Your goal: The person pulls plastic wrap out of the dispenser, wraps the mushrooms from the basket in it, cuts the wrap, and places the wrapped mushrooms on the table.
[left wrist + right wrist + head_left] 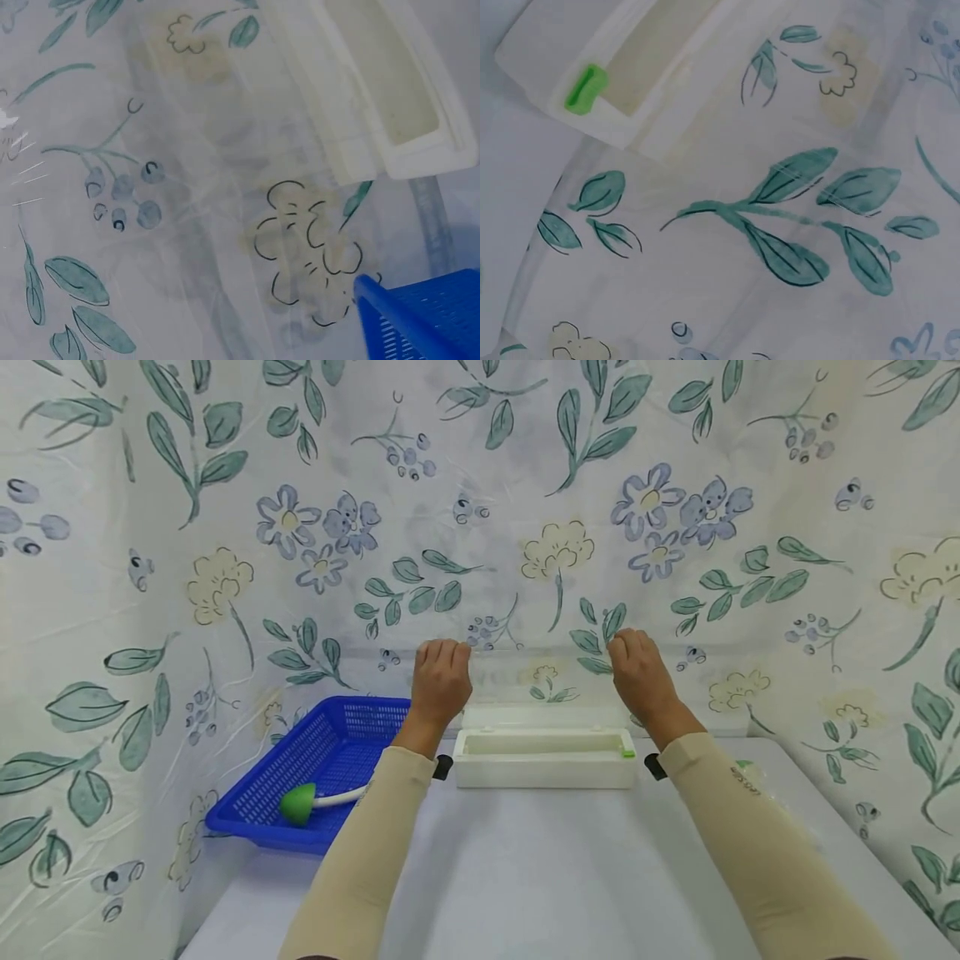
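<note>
In the head view, my left hand (442, 683) and right hand (641, 672) are raised level with each other, fingers curled down. Each pinches an end of what looks like a thin clear plastic film, stretched between them and hardly visible against the patterned backdrop. Just below and between the hands is a long white cling film dispenser (543, 771) with its lid (543, 717) tipped back. A small green slide cutter (586, 90) sits at its right end. Neither wrist view shows the fingers; the dispenser's left end (435, 161) appears in the left one.
At the left of the white table (555, 877) stands a blue mesh basket (262, 777). A green-headed brush (300, 804) with a white handle lies in it, partly behind my left sleeve. Something clear with a green bit (744, 765) lies beyond my right forearm. A floral sheet (480, 527) hangs behind.
</note>
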Motion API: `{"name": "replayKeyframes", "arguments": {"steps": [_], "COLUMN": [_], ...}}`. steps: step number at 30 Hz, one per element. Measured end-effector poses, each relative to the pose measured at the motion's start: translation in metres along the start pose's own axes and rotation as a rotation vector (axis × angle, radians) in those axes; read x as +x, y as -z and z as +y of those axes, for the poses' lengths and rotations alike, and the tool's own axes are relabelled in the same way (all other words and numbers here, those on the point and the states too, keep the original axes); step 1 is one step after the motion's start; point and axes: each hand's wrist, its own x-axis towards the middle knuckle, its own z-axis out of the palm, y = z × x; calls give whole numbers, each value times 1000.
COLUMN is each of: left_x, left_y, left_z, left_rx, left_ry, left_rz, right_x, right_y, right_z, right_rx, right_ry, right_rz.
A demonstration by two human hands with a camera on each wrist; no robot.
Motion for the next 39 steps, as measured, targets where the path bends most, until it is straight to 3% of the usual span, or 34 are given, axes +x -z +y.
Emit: {"name": "replayKeyframes", "arguments": {"steps": [15, 26, 35, 39], "left_x": [36, 59, 59, 55], "left_y": [13, 19, 35, 51], "left_z": [-8, -16, -9, -3], "left_rx": [78, 112, 84, 75], "left_ry": [-3, -18, -11, -43], "left_rz": [-17, 70, 47, 61], "right_x": [33, 52, 48, 39], "right_y": [14, 24, 42, 56], "right_z": [17, 23, 16, 11], "right_rx": [-5, -29, 10, 48], "right_ry": [70, 57, 58, 100], "right_rz": [94, 110, 92, 143]}}
